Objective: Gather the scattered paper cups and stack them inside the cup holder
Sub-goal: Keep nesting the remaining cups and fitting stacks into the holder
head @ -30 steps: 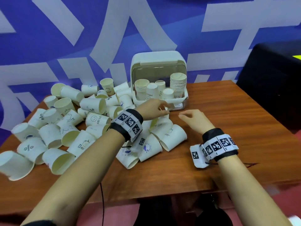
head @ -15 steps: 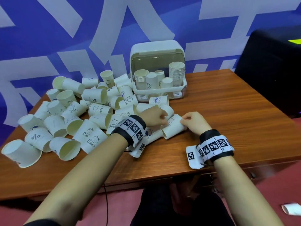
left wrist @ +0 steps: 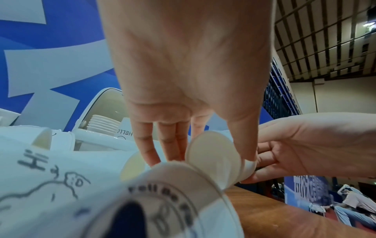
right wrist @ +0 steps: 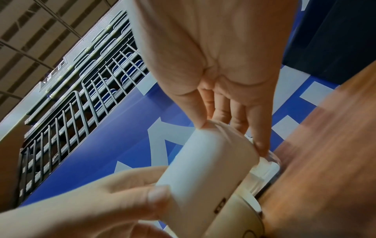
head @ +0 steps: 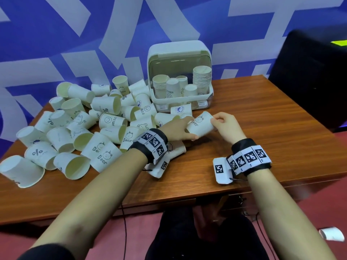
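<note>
spanning most of the head view, a wooden table [head: 262,117] stands against a blue and white patterned wall [head: 75,25], with a black box [head: 309,76] at its far right. toward the back of the table sits the white cup holder [head: 180,59], lid up, with several stacks of nested cups [head: 201,79] inside; one inner cup reads "hello". left of it the scattered paper cups [head: 75,128] lie in a heap, most on their sides, some upright, printed with "hello" and a smiley, "bear" with a small bear face, and a "%" sign. in front of the holder, between both hands and lifted just off the table, a single paper cup [head: 200,124] lies sideways, its "bear" print upside down, the mouth facing the left hand and the base facing the right. the left hand [head: 178,130] grasps the cup at its rim end, thumb below and fingers on top; the right hand [head: 227,126] pinches the base end with thumb and fingertips [right wrist: 260,145]. in the left wrist view a cup close to the lens shows partly readable round lettering, too blurred to read in full. both wrists carry black bands with square black-and-white marker tags [head: 247,158]
</note>
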The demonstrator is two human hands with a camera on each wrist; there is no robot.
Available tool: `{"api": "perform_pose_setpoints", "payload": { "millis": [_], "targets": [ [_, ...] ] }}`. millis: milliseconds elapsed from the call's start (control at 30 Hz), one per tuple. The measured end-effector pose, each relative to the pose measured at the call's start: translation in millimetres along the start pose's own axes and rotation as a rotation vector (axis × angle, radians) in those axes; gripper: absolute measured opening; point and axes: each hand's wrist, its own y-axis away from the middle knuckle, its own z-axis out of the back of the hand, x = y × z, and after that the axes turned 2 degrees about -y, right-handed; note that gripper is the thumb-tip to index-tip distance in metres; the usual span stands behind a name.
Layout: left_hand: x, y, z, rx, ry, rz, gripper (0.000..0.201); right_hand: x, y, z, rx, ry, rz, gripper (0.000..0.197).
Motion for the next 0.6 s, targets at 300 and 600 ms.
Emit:
{"api": "perform_pose_setpoints", "payload": {
  "millis": [300, 600],
  "targets": [
    [6.5, -8.9, 40.4, -0.329, 0.183, -0.052, 0.062, 38.4, -28.1, 6.4, 0.002, 0.075, 0.175, 0.044],
    [7.4, -39.7, 74.8, -0.627, 0.243, -0.012, 0.059, 72.6, -73.3, 9.4, 0.077, 0.198, 0.237, 0.044]
  ]
}}
